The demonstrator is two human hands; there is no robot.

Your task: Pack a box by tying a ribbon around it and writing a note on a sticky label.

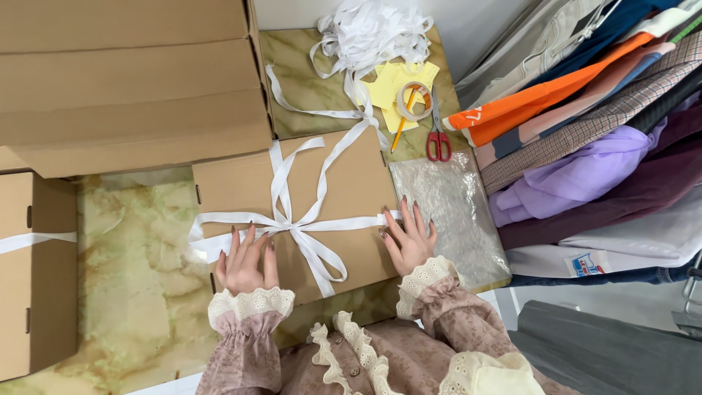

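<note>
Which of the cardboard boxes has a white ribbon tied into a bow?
The flat box in the middle, under both hands: left hand, right hand. The left-edge box has only a plain ribbon band.

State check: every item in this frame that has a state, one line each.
Flat cardboard box: closed, tied crosswise with white ribbon.
White ribbon: knotted in a bow on the box.
Left hand: flat on the box's near left part.
Right hand: flat on the box's right edge.
Red-handled scissors: shut, lying flat.
Loose ribbon pile: tangled.
Tape roll: lying flat on yellow paper.
</note>
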